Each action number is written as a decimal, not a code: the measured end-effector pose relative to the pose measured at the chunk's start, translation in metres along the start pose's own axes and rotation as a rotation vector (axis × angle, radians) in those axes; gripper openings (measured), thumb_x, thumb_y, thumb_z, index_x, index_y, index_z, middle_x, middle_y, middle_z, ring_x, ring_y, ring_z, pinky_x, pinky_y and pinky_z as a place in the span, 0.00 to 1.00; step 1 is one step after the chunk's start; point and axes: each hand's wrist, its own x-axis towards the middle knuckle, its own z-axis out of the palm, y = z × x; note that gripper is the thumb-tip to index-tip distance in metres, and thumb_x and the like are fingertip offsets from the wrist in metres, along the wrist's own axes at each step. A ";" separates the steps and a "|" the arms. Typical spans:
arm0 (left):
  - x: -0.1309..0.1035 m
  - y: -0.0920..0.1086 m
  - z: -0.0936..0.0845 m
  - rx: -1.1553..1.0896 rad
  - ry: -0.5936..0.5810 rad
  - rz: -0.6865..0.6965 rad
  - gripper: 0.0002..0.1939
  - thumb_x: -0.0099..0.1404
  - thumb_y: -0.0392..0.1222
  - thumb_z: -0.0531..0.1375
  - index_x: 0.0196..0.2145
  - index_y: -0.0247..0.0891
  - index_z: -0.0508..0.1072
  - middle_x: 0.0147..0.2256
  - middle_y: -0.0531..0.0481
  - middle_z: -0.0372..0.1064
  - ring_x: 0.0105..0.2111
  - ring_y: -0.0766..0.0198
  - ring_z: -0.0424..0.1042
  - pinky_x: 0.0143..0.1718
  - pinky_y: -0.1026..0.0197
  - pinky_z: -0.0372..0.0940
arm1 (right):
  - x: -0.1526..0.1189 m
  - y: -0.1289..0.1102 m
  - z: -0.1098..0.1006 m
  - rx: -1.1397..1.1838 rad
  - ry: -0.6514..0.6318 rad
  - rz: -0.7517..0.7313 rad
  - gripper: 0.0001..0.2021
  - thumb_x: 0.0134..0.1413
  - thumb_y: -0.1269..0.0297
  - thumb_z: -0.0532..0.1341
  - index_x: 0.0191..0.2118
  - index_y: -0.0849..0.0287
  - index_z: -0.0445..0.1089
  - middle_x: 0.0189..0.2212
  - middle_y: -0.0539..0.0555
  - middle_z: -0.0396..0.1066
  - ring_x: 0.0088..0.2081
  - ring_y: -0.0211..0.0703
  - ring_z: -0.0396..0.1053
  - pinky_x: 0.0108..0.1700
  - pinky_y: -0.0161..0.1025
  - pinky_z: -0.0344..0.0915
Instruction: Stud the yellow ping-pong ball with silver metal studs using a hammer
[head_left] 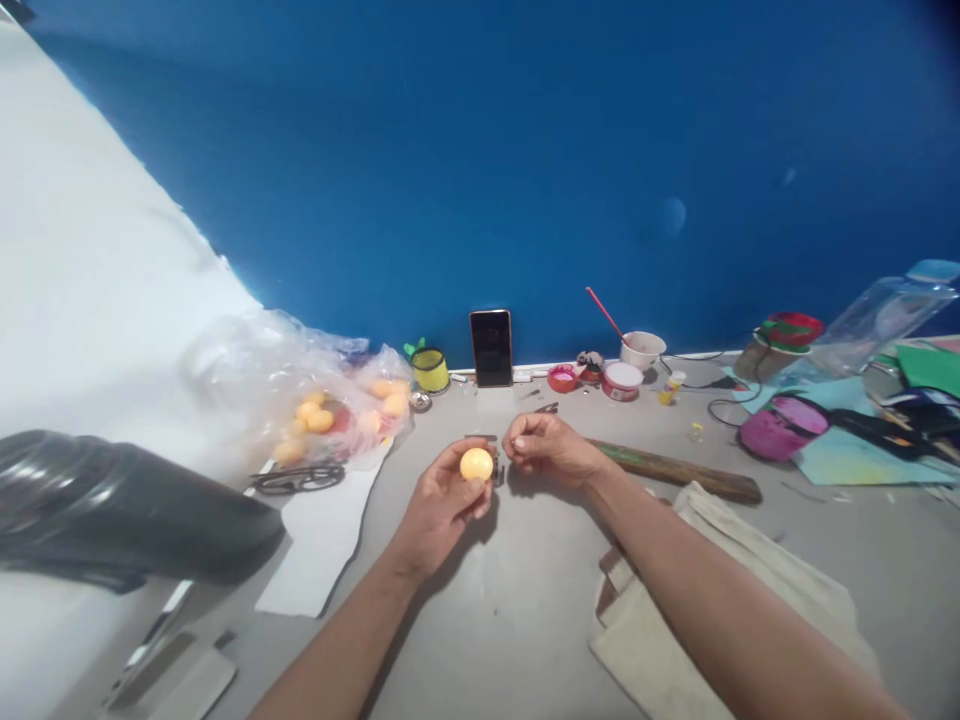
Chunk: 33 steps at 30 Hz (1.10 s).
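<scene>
Ball (pixel 476 464), yellow, sits fingertip-held in the left hand (pixel 444 500), probably to leave its near face uncovered. Beside it, the right hand (pixel 551 448) has fingers bunched; whether they pinch anything, I cannot tell. Beyond both hands, a phone (pixel 491 348) stands upright, presumably propped.

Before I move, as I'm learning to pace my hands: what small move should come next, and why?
Perhaps ease the right hand slightly toward the yellow ball: the left hand holds it up, while the right hand, curled, stands apart from it. Whether it grips something is too small to tell.
</scene>
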 end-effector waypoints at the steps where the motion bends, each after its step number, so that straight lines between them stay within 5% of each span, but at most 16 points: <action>1: 0.001 0.001 -0.001 -0.048 0.023 -0.004 0.23 0.58 0.37 0.73 0.50 0.37 0.75 0.37 0.49 0.72 0.29 0.70 0.69 0.27 0.67 0.62 | 0.000 0.002 0.002 -0.008 -0.001 0.009 0.18 0.39 0.56 0.79 0.28 0.61 0.75 0.26 0.51 0.74 0.24 0.32 0.64 0.26 0.32 0.60; 9: 0.007 0.000 -0.013 -0.214 0.107 -0.060 0.24 0.57 0.33 0.69 0.52 0.35 0.75 0.35 0.47 0.74 0.31 0.66 0.72 0.32 0.65 0.68 | -0.002 0.004 0.024 -0.033 0.015 0.035 0.19 0.39 0.55 0.79 0.32 0.61 0.76 0.28 0.51 0.75 0.25 0.31 0.65 0.26 0.30 0.61; 23: 0.002 -0.011 0.000 0.425 0.200 0.145 0.26 0.60 0.44 0.68 0.54 0.35 0.70 0.34 0.51 0.73 0.28 0.68 0.70 0.30 0.64 0.65 | 0.000 0.013 0.030 -0.241 0.116 0.003 0.19 0.38 0.52 0.78 0.31 0.60 0.77 0.25 0.51 0.75 0.24 0.33 0.65 0.27 0.32 0.60; 33: 0.000 -0.007 0.000 0.603 0.175 0.151 0.27 0.62 0.48 0.65 0.56 0.34 0.70 0.31 0.52 0.72 0.25 0.67 0.69 0.28 0.63 0.67 | -0.001 0.005 0.028 -0.329 0.099 0.004 0.17 0.39 0.56 0.77 0.32 0.61 0.77 0.22 0.49 0.73 0.23 0.33 0.64 0.27 0.33 0.57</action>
